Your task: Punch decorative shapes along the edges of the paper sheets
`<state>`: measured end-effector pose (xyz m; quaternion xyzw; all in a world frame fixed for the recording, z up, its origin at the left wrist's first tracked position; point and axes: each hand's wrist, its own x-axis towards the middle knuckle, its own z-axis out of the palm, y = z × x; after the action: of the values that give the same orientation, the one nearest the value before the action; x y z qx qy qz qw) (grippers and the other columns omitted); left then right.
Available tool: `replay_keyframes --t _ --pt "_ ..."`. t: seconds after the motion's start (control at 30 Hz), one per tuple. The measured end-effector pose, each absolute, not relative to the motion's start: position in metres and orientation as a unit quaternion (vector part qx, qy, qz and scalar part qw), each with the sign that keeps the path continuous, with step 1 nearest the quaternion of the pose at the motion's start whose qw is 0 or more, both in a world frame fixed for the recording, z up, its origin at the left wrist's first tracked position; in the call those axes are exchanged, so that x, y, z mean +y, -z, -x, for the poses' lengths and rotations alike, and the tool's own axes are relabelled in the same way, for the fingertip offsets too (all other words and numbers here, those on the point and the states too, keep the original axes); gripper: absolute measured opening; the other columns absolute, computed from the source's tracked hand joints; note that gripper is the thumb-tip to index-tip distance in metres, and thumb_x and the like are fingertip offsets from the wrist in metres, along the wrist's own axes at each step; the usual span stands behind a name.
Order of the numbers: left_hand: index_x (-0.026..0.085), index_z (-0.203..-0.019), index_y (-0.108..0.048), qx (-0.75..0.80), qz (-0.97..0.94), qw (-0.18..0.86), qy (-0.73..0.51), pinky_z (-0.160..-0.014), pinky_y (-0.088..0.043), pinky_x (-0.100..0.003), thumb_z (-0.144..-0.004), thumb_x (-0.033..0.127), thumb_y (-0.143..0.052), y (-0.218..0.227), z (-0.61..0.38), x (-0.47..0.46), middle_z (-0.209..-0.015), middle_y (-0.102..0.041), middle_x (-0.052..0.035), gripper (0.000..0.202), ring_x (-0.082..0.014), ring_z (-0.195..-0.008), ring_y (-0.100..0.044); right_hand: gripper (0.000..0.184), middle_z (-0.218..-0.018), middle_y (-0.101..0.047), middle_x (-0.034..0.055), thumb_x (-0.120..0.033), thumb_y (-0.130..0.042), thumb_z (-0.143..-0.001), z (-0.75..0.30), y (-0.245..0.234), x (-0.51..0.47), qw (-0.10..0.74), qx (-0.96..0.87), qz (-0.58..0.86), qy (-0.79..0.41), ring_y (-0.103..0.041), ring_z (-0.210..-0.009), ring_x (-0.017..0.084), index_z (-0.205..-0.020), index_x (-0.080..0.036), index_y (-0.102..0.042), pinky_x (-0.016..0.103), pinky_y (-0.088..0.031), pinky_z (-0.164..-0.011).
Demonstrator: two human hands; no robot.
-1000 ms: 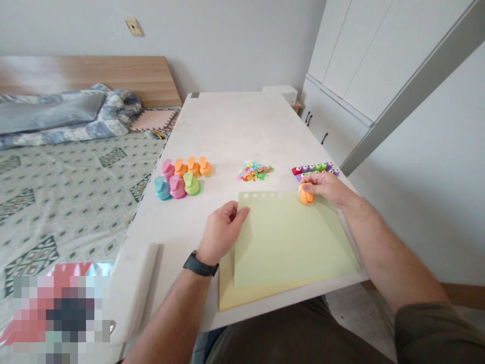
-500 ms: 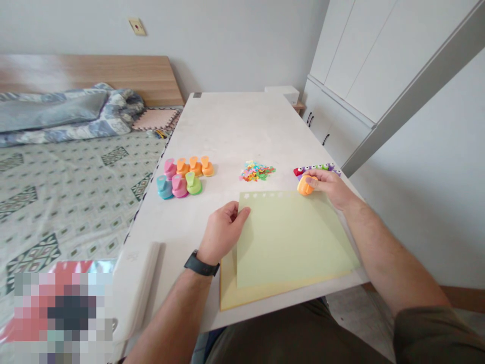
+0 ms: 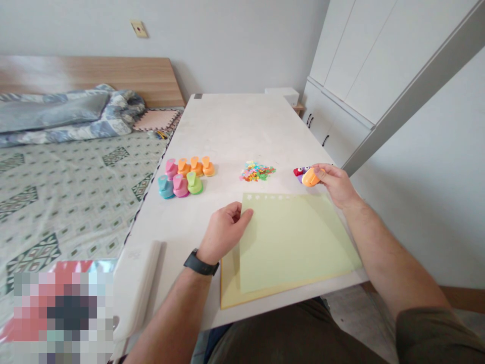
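Note:
My left hand pinches the left edge of a pale green sheet of paper, its thumb on top. Small shapes are punched in a row along the sheet's far edge. Beneath it lies a yellow sheet, partly covered. Between the thumb and fingers of my right hand is an orange craft punch, held tilted just beyond the paper's far right corner. Behind it, a row of purple and red pieces with googly eyes is mostly hidden by the hand and punch.
Several coloured craft punches stand in two rows at the left of the white table. A heap of paper confetti lies in the middle. A long white device rests at the near left edge, beside the bed.
The orange punch has come off the paper's far edge, lifted and tilted in my right hand. The pale sheet has shifted slightly right and nearer, still in my left hand.

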<state>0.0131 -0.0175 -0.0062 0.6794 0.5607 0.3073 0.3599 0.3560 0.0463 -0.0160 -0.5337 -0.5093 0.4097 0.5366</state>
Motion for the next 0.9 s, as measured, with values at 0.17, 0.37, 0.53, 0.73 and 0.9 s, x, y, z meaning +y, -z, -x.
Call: replay_keyframes --t 0.17,0.37,0.53,0.73,0.9 --pt "0.018 -0.067 -0.056 0.535 -0.681 0.396 -0.306 -0.052 -0.026 -0.024 -0.083 0.047 -0.062 0.0011 -0.0137 -0.0203 -0.059 -0.05 0.0028 0.033 -0.0108 -0.055 -0.039 0.04 -0.095 -0.074 0.0073 -0.057 -0.075 -0.08 -0.3551 0.0158 0.0449 0.518 -0.503 0.527 -0.448 -0.067 -0.085 0.021 -0.097 -0.021 -0.076 0.033 -0.054 -0.073" --pt "0.018 -0.067 -0.052 0.496 -0.717 0.402 -0.281 -0.052 -0.024 -0.024 -0.086 0.044 -0.06 -0.0015 -0.0147 -0.0239 -0.059 -0.044 0.0036 0.033 -0.0096 -0.056 -0.036 0.042 -0.087 -0.072 0.0074 -0.06 -0.069 -0.085 -0.3508 0.0105 0.0397 0.476 -0.515 0.519 -0.489 -0.064 -0.073 0.018 -0.09 -0.019 -0.075 0.028 -0.05 -0.061" --pt "0.018 -0.065 -0.043 0.476 -0.746 0.391 -0.253 -0.052 -0.022 -0.025 -0.09 0.041 -0.056 -0.0001 -0.0147 -0.0248 -0.06 -0.033 0.0054 0.036 -0.0083 -0.056 -0.03 0.049 -0.084 -0.072 0.0095 -0.065 -0.066 -0.084 -0.3523 0.0109 0.0398 0.436 -0.513 0.538 -0.507 -0.061 -0.066 0.018 -0.086 -0.017 -0.073 0.028 -0.045 -0.049" --pt "0.019 -0.064 -0.035 0.477 -0.764 0.363 -0.24 -0.053 -0.023 -0.025 -0.089 0.036 -0.055 0.0017 -0.014 -0.023 -0.059 -0.031 0.0058 0.036 -0.0084 -0.057 -0.028 0.052 -0.08 -0.069 0.0086 -0.068 -0.068 -0.081 -0.3551 0.0144 0.0413 0.399 -0.511 0.582 -0.492 -0.057 -0.062 0.016 -0.086 -0.017 -0.073 0.026 -0.039 -0.042" --pt "0.019 -0.065 -0.038 0.486 -0.773 0.346 -0.215 -0.053 -0.023 -0.025 -0.089 0.036 -0.054 0.0058 -0.0123 -0.0215 -0.059 -0.035 0.0059 0.033 -0.0085 -0.056 -0.032 0.051 -0.074 -0.066 0.0058 -0.069 -0.067 -0.081 -0.3545 0.0174 0.0414 0.369 -0.528 0.594 -0.483 -0.056 -0.062 0.016 -0.083 -0.018 -0.072 0.025 -0.039 -0.041"
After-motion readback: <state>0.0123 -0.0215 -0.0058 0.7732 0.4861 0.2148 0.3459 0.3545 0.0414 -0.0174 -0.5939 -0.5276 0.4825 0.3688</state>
